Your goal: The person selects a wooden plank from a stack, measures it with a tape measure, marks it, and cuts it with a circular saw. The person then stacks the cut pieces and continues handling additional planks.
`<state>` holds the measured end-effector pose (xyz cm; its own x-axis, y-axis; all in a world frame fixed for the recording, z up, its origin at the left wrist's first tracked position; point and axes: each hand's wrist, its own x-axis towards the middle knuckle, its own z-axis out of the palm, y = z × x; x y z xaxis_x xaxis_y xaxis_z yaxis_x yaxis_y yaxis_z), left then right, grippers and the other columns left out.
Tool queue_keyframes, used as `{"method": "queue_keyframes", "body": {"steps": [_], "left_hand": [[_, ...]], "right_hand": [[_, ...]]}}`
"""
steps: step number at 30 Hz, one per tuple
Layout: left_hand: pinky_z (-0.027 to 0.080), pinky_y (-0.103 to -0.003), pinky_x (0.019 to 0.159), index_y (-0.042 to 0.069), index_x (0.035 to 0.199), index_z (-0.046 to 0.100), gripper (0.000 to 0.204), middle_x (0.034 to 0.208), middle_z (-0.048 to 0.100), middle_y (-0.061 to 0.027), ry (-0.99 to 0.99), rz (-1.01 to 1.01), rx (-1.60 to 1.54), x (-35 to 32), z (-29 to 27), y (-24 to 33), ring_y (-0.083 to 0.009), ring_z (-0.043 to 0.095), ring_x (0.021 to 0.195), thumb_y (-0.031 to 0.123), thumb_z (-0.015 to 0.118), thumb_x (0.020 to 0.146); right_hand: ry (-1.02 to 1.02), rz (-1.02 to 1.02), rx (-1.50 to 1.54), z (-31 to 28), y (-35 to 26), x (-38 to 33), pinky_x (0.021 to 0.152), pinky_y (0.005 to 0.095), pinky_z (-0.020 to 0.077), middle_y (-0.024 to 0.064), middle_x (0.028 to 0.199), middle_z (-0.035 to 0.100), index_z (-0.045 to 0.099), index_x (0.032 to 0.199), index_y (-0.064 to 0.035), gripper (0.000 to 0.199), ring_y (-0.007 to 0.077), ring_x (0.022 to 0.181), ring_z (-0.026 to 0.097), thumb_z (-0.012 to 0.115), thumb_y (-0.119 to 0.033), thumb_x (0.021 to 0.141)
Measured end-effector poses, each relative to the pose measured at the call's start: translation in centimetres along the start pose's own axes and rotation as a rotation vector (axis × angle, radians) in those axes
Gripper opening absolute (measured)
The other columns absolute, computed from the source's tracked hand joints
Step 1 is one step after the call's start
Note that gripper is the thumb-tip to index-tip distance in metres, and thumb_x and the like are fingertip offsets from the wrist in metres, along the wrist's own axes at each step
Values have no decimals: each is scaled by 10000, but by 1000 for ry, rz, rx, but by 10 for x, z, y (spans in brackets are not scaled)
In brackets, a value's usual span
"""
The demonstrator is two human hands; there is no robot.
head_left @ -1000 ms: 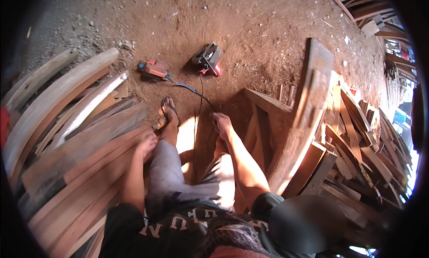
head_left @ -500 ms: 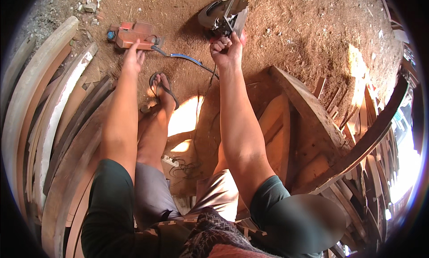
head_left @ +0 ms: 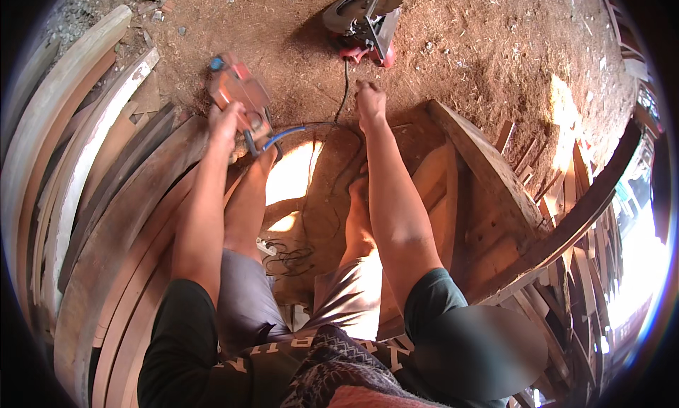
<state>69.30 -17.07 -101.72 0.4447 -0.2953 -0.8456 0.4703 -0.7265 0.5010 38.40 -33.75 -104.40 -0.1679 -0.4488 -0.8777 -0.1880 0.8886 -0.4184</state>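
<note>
Orange-bodied power tool (head_left: pixel 239 90) is lifted off the sawdust floor (head_left: pixel 481 47), the left hand (head_left: pixel 226 121) wrapped tight around its handle, blue cord (head_left: pixel 286 133) trailing beneath. Right hand (head_left: pixel 369 100) reaches toward the circular saw (head_left: pixel 364 19) lying ahead, fingers curled loosely, pinching the black cable (head_left: pixel 344 97) as far as I can tell. Curved wooden planks (head_left: pixel 85 167) stack alongside.
</note>
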Motion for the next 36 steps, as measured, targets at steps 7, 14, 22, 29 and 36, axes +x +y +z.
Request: {"method": "queue_keyframes", "body": {"steps": [7,14,22,29,36], "left_hand": [[559,-300,633,16,1199,605,313,991,680,-72,-59,-83,143,-91,16,-43,-143,658,749,37,612,888],[543,-308,819,48,1257,595,350,1049,677,-32,-99,-241,127,-210,11,-23,-141,661,938,30,637,910],[555,-282,716,57,1207,542,298,1028,633,-27,-75,-292,-159,-235,0,-46,-108,648,856,-13,612,926],[481,-255,549,49,1190,533,319,834,579,13,-93,-326,-114,-226,10,-53,-57,555,652,-24,610,889],[450,-246,517,38,1202,527,326,825,568,14,-109,-247,-13,-220,19,-69,-54,549,635,-5,632,897]], "right_hand": [[8,6,363,26,-12,8,484,279,365,-46,704,490,663,1071,-73,282,74,540,425,707,-299,908],[259,-350,-71,55,-29,68,711,313,487,16,857,700,728,944,-43,291,132,776,616,842,-286,830],[274,-322,325,92,-69,29,660,325,445,49,777,666,667,792,-28,200,156,706,578,768,-200,780],[122,-451,453,126,-108,5,692,304,485,34,846,669,697,892,-10,141,140,735,598,757,-104,806],[4,-473,-366,184,-81,2,738,350,533,118,811,721,727,891,5,331,192,755,663,770,-304,780]]}}
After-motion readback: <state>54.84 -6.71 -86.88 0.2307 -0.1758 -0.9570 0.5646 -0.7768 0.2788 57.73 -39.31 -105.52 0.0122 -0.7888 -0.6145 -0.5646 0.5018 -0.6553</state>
